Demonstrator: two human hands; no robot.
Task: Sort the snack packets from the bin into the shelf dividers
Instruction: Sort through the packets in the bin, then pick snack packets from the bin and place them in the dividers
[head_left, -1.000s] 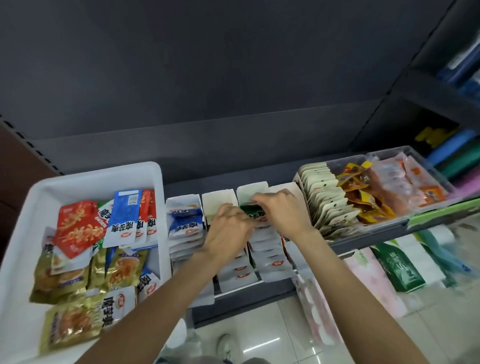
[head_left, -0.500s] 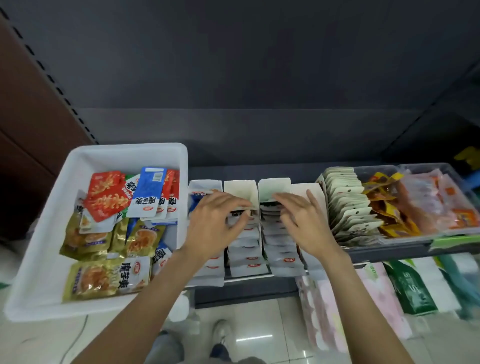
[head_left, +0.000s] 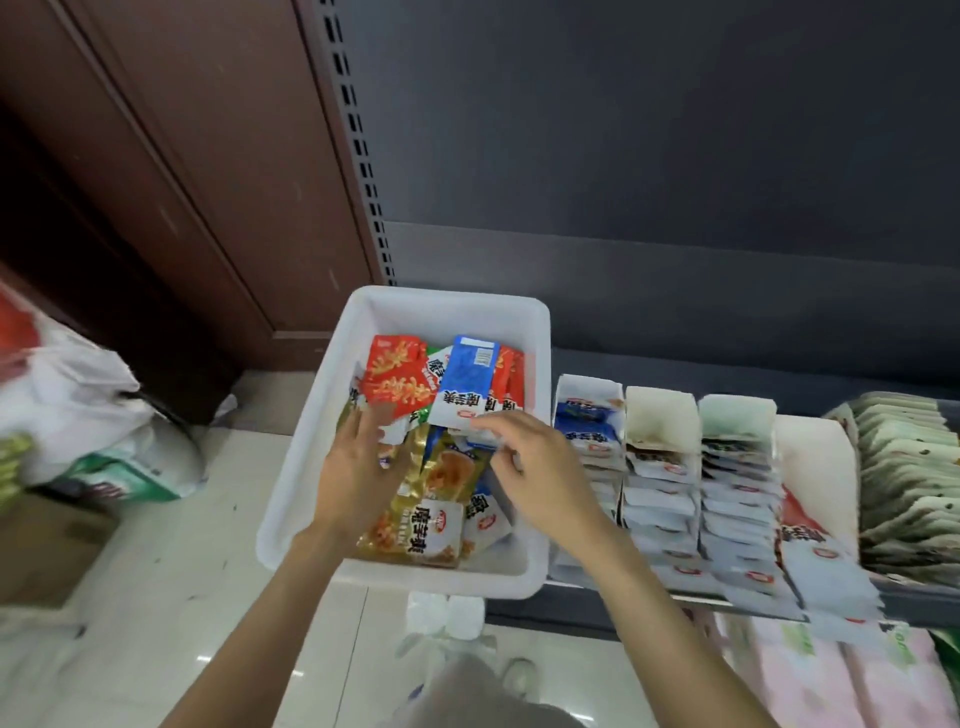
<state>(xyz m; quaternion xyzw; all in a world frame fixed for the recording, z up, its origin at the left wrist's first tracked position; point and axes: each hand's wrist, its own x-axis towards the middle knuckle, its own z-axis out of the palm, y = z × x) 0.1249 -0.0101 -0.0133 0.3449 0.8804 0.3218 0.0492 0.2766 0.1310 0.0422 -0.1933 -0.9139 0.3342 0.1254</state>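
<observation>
A white bin (head_left: 535, 332) stands left of the shelf and holds mixed snack packets: a red one (head_left: 395, 379), a blue-and-white one (head_left: 470, 384) and gold ones (head_left: 441, 470). My left hand (head_left: 358, 467) lies inside the bin with its fingers spread flat on the packets. My right hand (head_left: 540, 467) reaches in from the right, and its thumb and fingertips pinch the white lower edge of the blue-and-white packet. On the shelf, dividers hold rows of packets: blue-and-white (head_left: 589, 431), white (head_left: 660, 467), a second white row (head_left: 737, 467) and red-and-white (head_left: 815, 525).
A clear tray of pale green packets (head_left: 909, 467) sits at the far right of the shelf. Pink packs (head_left: 831, 675) fill the shelf below. On the floor at left are white plastic bags (head_left: 78, 410) and a cardboard box (head_left: 47, 556). A perforated shelf upright (head_left: 358, 156) rises behind the bin.
Both hands have left the divider rows and moved left into the bin. The view has swung left. The right hand now pinches a blue-and-white packet.
</observation>
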